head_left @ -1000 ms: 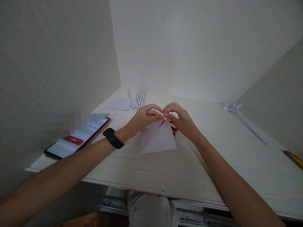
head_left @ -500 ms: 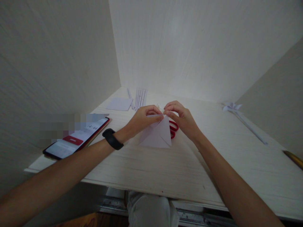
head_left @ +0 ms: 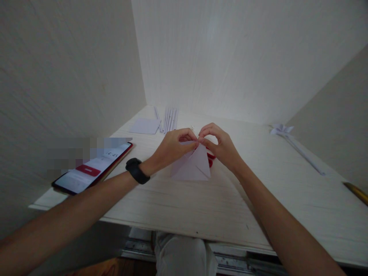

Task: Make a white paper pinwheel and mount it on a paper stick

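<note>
A piece of white paper (head_left: 192, 166) with slits or folds running in from its corners is held up over the table, its top corner pinched between both hands. My left hand (head_left: 177, 145), with a black band on the wrist, is closed on the paper's upper left part. The thumb and fingertips of my right hand (head_left: 220, 143) meet at the top corner, touching the left fingertips. Behind the paper lie scissors, of which only the red handles (head_left: 211, 159) show. What exactly sits between the fingertips is too small to make out.
Sheets of white paper (head_left: 143, 125) and several thin paper sticks (head_left: 171, 119) lie at the back left. A phone (head_left: 94, 168) is on the left. A paper pinwheel (head_left: 281, 129) on a stick rests at the right, with a golden object (head_left: 356, 193) at the right edge.
The paper has shifted slightly right and covers more of the red handles. Both hands stay nearly in place, fingertips still together at the top corner.
</note>
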`<act>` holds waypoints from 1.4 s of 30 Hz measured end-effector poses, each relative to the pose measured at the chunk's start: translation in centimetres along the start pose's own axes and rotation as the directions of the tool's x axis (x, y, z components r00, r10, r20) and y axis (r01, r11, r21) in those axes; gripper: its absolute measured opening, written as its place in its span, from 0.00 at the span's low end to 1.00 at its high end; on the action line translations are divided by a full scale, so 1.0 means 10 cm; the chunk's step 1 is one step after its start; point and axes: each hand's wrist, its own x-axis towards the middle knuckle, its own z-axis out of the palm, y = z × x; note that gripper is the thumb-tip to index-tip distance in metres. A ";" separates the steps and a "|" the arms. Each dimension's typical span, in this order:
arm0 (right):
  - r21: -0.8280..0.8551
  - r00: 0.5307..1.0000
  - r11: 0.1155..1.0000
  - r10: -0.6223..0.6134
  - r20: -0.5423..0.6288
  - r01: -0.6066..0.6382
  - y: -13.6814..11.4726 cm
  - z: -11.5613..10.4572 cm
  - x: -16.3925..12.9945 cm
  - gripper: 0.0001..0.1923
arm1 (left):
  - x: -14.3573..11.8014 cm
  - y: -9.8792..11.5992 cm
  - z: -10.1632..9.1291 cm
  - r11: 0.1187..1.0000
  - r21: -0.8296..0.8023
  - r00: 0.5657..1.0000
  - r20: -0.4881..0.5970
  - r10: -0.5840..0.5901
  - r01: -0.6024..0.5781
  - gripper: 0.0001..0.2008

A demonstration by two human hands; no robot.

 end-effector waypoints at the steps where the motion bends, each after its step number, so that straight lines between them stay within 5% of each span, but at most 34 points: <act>1: 0.022 1.000 1.000 0.018 -0.007 -0.018 0.01 0.00 0.00 0.09 | 0.00 0.01 0.00 1.000 0.014 1.000 -0.002 0.010 -0.010 0.07; 10: 0.429 0.935 0.865 0.337 -0.112 -0.260 0.13 -0.08 0.01 0.13 | 0.01 -0.02 0.01 1.000 -0.011 1.000 -0.005 0.021 -0.021 0.06; 20: 0.605 0.886 0.718 0.462 -0.045 -0.344 0.09 -0.03 0.01 0.15 | 0.01 -0.02 0.00 0.999 0.048 1.000 0.019 0.022 -0.023 0.06; 25: 0.631 0.875 0.676 0.485 0.009 -0.381 0.03 0.07 -0.01 0.17 | 0.02 -0.02 0.01 0.999 0.046 1.000 0.022 0.005 -0.006 0.06; 35: 0.537 0.911 0.758 0.408 0.054 -0.371 0.09 0.10 -0.02 0.16 | 0.02 0.00 -0.01 0.999 0.042 1.000 0.024 0.014 -0.015 0.06; 42: 0.598 0.900 0.711 0.434 0.041 -0.371 0.08 0.10 -0.02 0.14 | 0.02 -0.03 -0.01 0.997 0.065 0.998 0.047 0.030 -0.033 0.07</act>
